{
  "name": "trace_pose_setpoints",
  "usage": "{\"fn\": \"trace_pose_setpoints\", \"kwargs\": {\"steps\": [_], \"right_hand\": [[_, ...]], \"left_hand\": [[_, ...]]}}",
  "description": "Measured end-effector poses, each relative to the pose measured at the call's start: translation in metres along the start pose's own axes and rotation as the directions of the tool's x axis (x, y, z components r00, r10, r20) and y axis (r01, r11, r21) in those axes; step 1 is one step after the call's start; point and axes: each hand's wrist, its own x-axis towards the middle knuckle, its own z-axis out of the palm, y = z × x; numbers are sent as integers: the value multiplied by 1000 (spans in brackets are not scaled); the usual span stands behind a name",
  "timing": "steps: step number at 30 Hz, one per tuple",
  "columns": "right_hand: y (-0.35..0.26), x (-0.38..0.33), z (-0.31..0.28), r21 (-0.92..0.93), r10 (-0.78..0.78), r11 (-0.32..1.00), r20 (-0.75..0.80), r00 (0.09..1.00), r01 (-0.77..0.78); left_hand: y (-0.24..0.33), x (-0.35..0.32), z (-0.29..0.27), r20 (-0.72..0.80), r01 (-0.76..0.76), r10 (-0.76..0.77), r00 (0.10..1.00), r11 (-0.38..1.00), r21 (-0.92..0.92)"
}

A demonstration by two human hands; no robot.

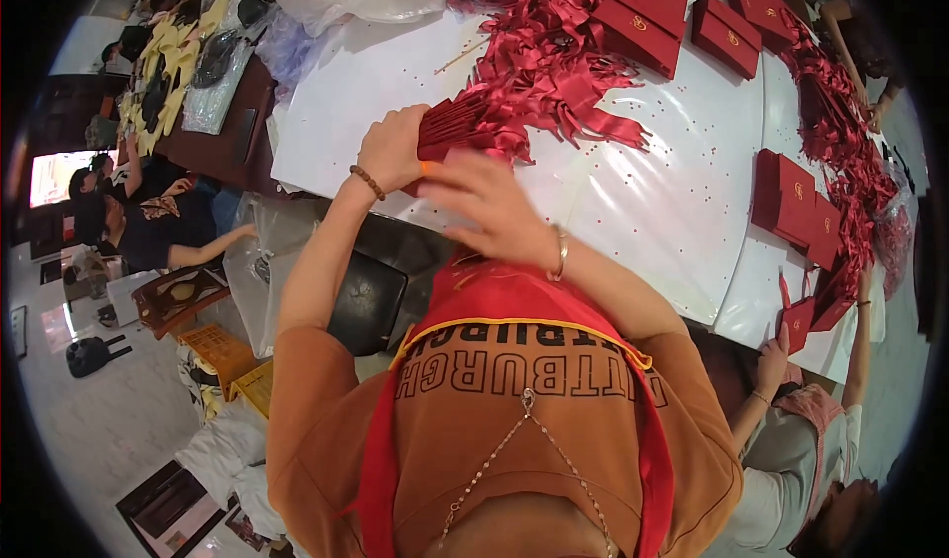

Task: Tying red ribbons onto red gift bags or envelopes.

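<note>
left hand (392, 149): fingers clenched around a bundle of dark red ribbons (457, 126), gripping it at the near end, just above the near edge of the counter (376, 74)
right hand (491, 209): fingers spread and relaxed, not gripping anything as far as I can see, hovering just beside the left hand and the bundle's end; a bit blurred though
ribbons, feel: look super light and floppy, satin-ish so probably slippery; loose ends flop everywhere, so I'd say pinch the gathered end tight like the left hand does, not the tails
ribbon pile (554, 44): big tangled heap right behind the bundle, touching it, spread over the middle of the white counter
red boxes (647, 9): flat stiff-looking ones at the far side, more of them (796, 202) on the right
other person's hand (773, 358): right edge of the counter, holding a small red bag (797, 319)
yellow cutouts (173, 59): on a dark table, far left, well apart
</note>
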Motion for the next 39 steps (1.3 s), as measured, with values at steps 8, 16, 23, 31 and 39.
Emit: {"fn": "trace_pose_setpoints", "kwargs": {"steps": [8, 16, 23, 31, 39], "right_hand": [[82, 5, -4, 123, 201, 973, -21, 979, -197], [79, 8, -8, -65, 299, 954, 120, 947, -293], [79, 4, -8, 10, 304, 952, 102, 947, -306], [80, 2, -10, 344, 445, 808, 174, 878, -478], [69, -13, 1, -3, 334, 941, 163, 928, -338]], "left_hand": [[1, -7, 0, -26, -219, 218, 976, 975, -37], [-44, -29, -6, -48, -42, 7, 999, 617, -786], [-47, -76, 32, -166, -189, 96, 981, 332, -924], [-25, -65, 84, -302, -263, -77, 950, 324, -909], [-30, -38, 73, -223, -209, -31, 974, 244, -947]]}}
